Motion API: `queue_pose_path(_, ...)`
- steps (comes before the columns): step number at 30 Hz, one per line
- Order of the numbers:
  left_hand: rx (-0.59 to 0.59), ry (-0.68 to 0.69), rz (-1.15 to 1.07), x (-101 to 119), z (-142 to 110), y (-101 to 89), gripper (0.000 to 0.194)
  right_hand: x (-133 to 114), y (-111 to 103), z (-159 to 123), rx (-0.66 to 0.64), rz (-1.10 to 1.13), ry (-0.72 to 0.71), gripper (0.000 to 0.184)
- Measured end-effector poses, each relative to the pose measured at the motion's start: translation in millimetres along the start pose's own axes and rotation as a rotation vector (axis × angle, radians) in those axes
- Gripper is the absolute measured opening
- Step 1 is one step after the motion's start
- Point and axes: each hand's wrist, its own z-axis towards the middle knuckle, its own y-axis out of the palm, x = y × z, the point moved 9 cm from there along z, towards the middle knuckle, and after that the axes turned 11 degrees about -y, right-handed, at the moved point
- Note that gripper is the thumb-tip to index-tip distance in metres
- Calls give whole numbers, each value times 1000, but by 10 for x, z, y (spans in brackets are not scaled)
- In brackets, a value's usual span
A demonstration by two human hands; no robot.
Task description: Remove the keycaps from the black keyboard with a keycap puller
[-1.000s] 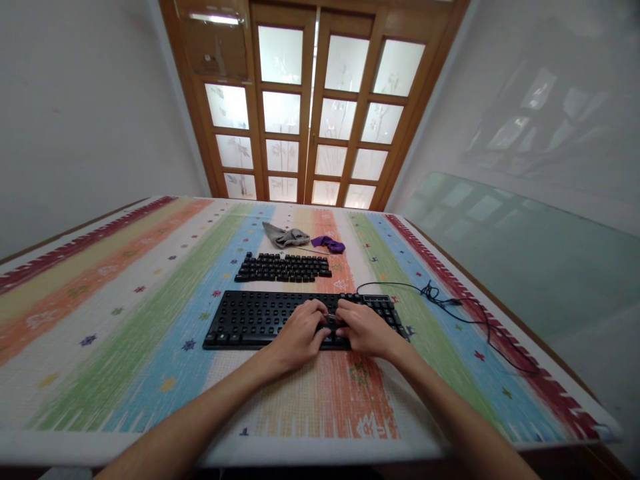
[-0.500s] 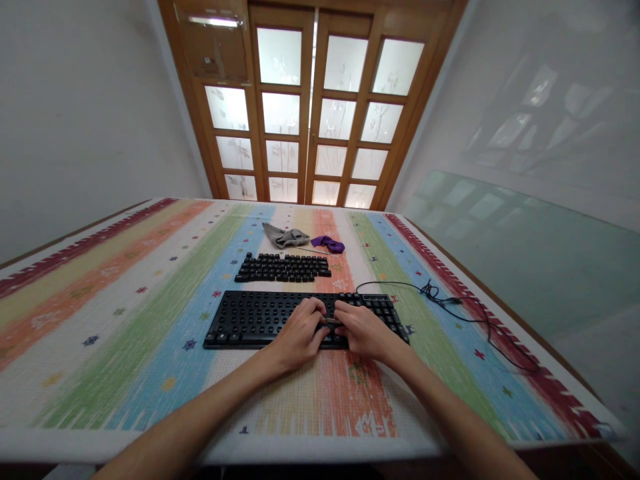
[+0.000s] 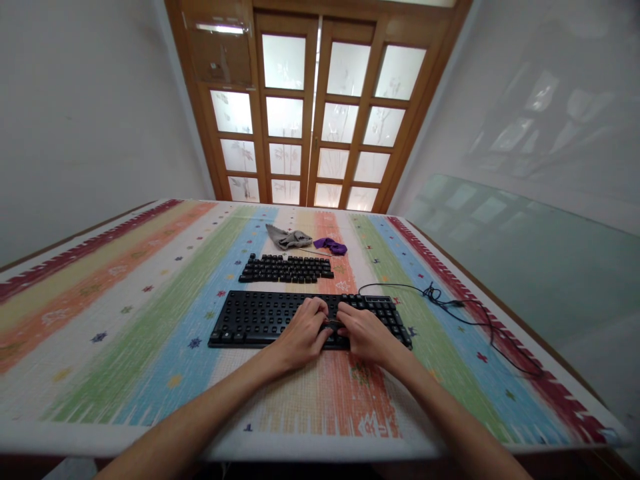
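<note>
A black keyboard [image 3: 250, 319] lies across the striped tablecloth [image 3: 150, 313] in front of me. My left hand [image 3: 303, 333] and my right hand [image 3: 367, 332] rest on its right half, knuckles up and fingertips curled in toward each other. Something small and dark sits between the fingertips; I cannot make it out. Behind the keyboard lies a smaller black block of keys [image 3: 286, 268].
A grey cloth [image 3: 287, 237] and a purple cloth [image 3: 330, 245] lie at the back. The keyboard's black cable [image 3: 450, 303] loops away toward the right table edge. A greenish glass panel [image 3: 525, 253] leans on the right wall. Wooden doors [image 3: 315, 107] stand beyond the table.
The hands stay on the same spot of the keyboard; only the view has shifted slightly.
</note>
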Motion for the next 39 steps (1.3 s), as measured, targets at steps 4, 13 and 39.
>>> queue_pose_path(4, -10, -13, 12, 3, 1, -2, 4, -9, -13, -6, 6, -18, 1, 7)
queue_pose_path(13, -4, -12, 19, 20, 1, -18, 5, -39, -49, -8, -9, -51, 26, 9)
queue_pose_path(39, -34, -120, 13, -61, 38, -94, 9, -14, -105, -95, -93, 41, 206, 19)
